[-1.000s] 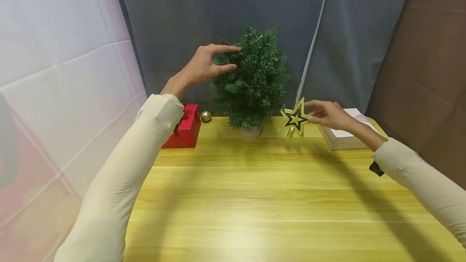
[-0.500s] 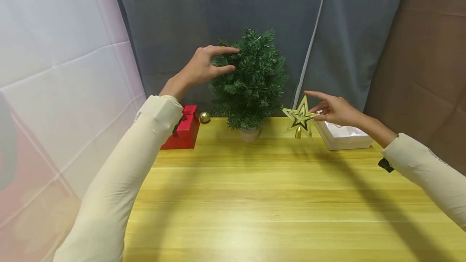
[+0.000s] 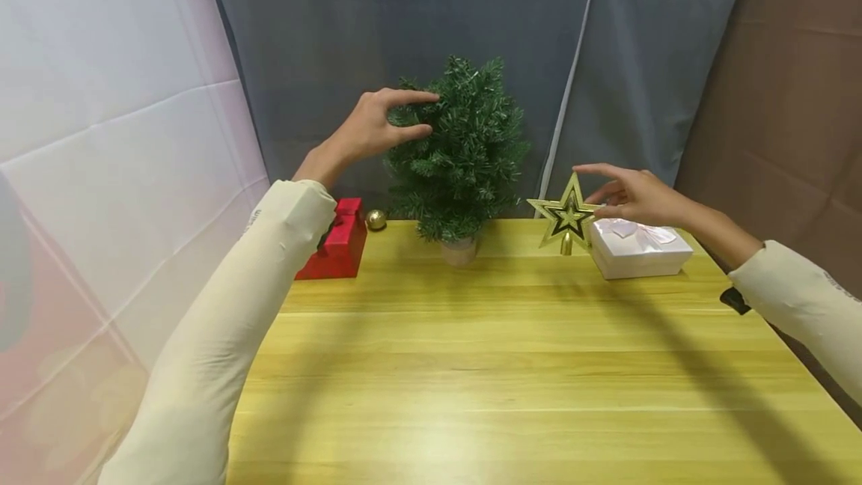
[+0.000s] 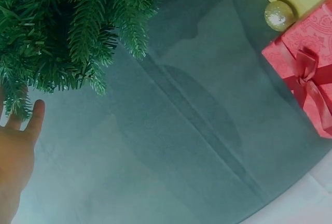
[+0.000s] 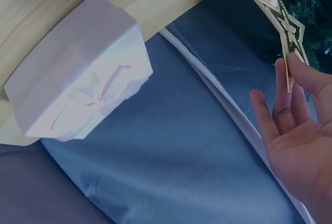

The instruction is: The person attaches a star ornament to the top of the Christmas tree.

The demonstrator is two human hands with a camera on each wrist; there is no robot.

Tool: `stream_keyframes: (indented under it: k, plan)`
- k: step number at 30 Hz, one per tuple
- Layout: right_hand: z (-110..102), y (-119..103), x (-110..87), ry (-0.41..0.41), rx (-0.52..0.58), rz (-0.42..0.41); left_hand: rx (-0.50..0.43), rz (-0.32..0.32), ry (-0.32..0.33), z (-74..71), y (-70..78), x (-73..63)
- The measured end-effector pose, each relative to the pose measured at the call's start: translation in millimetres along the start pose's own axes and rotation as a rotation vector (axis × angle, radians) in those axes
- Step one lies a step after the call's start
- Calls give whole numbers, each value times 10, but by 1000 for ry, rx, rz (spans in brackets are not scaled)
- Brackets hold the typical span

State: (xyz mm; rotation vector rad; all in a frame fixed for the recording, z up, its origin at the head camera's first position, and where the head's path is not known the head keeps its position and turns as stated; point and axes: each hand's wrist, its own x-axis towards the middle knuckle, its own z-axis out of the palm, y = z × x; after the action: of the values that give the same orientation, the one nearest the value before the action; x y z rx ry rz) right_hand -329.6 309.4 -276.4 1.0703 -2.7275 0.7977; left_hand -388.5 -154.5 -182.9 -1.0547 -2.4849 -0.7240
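Note:
A gold star tree topper [image 3: 569,214] with a small socket at its base hangs above the table, held at its right side. My right hand [image 3: 640,194] pinches it between thumb and fingers; the right wrist view shows the star topper [image 5: 282,24] nearly edge-on above the hand [image 5: 306,146]. The small green Christmas tree [image 3: 465,141] stands upright in a pale pot at the back. At its left side my left hand [image 3: 377,122] reaches with thumb and fingers spread apart. In the left wrist view a branch tip of the tree [image 4: 85,22] partly covers the fingers.
To the tree's left stand a red gift box [image 3: 340,249] with a bow and a gold ball ornament [image 3: 376,220]. A white gift box [image 3: 640,253] with a pale bow sits behind the right hand. Grey curtain [image 3: 337,21] hangs behind the wooden table [image 3: 458,365].
My right hand has moved a little to the right and up with the star topper, which has turned more upright and face-on. The left hand has stayed about where it was.

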Motion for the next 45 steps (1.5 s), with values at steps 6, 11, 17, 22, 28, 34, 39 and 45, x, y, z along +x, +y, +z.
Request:
stream_keyframes:
  k: [6,11,17,22,28,34,39,45]
  plan:
    - [-126,-48,-25,32,-36,-50,2,8,1,-5,18,4]
    - [-243,-127,-4,63,-54,-62,3,10,-2,-10,24,-6]
    - [-368,-223,62,81,-91,-74,2,11,0,-9,11,-20]
    - [-483,-299,135,118,-111,-77,9,16,9,-8,-1,-22]
    - [-651,-427,207,168,-125,-49,25,28,16,2,-6,0]
    - [-827,-566,301,243,-157,-41,14,25,10,4,-11,5]
    - [-962,-677,401,314,-213,-21,15,26,13,6,-19,13]
    - [-1085,-818,531,369,-243,7,11,16,11,-3,6,4]
